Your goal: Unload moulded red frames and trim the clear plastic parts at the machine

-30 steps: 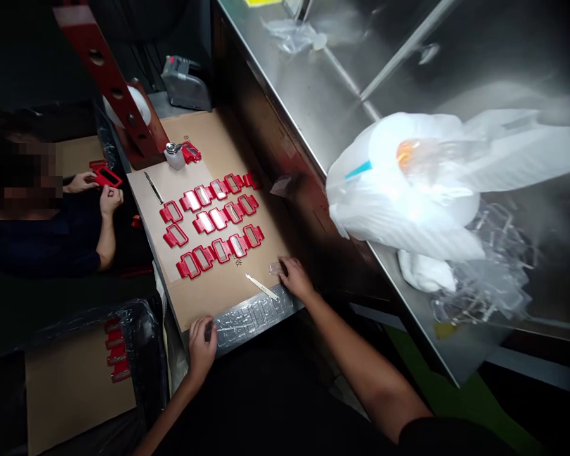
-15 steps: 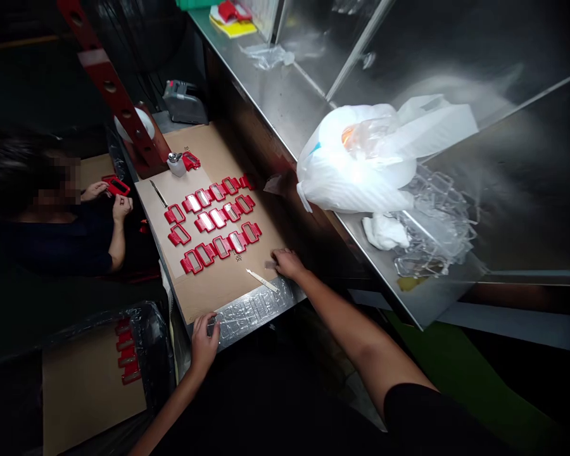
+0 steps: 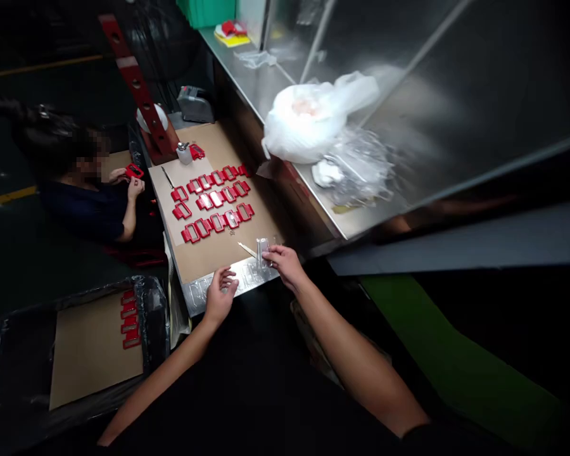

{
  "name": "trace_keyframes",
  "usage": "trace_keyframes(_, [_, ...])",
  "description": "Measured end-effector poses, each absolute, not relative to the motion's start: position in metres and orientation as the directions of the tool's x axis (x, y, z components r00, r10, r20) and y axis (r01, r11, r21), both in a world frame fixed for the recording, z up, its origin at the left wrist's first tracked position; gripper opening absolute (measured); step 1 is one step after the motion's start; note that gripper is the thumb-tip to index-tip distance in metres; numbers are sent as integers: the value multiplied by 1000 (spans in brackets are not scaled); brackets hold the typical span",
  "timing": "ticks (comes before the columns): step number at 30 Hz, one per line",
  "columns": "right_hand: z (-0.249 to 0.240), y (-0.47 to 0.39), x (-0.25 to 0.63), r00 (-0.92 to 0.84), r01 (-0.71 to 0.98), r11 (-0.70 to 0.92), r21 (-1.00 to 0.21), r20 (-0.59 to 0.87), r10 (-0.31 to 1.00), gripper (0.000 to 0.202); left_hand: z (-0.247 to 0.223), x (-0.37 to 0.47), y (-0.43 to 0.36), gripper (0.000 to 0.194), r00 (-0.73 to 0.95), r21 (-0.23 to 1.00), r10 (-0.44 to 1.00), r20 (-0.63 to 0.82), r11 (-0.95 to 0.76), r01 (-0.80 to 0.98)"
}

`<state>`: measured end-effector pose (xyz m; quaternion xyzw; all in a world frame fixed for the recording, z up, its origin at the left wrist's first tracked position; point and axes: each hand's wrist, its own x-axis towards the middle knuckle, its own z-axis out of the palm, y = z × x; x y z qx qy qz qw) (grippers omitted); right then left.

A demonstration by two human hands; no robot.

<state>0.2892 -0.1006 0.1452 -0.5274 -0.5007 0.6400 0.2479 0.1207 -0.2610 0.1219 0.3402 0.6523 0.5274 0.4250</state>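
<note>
In the head view my right hand pinches a small clear plastic piece and holds it up over the table's near edge. My left hand is raised just to the left, fingers loosely curled and apart, with nothing visible in it. Below both hands, a clear plastic sheet marked with rectangular outlines lies along the metal edge. A slim pale cutter-like tool rests beside the held piece. Farther in, red frame-shaped parts with grey windows lie in rows on the cardboard.
A small dispenser bottle and tweezers-like tool are at the back. On the steel shelf at right sit a white plastic bag and clear scraps. A co-worker holds a red part at left, above a lined bin.
My right hand has lifted the clear plastic piece off the table edge and turned it upright. My left hand has risen from the sheet and moved right. The camera view has shifted.
</note>
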Motion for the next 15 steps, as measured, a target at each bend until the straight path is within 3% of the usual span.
trace_keyframes(3, [194, -193, 352, -264, -36, -438, -898, -414, 871, 39, 171, 187, -261, 47, -187, 989, 976, -112, 91, -115])
trace_keyframes(7, [236, -309, 448, -38, -318, -398, -860, -408, 912, 35, 219, 289, -301, 40, 126, 980, 991, -44, 68, -187])
trace_keyframes(11, [249, -403, 546, 230, -515, -264, -816, -428, 874, 39, 236, 390, -348, 33, 399, 976, 916, -48, 128, -176])
trace_keyframes(15, [257, -485, 634, 441, -598, -111, -794, -442, 781, 36, 241, 482, -375, 26, 611, 988, 783, -116, 155, -11])
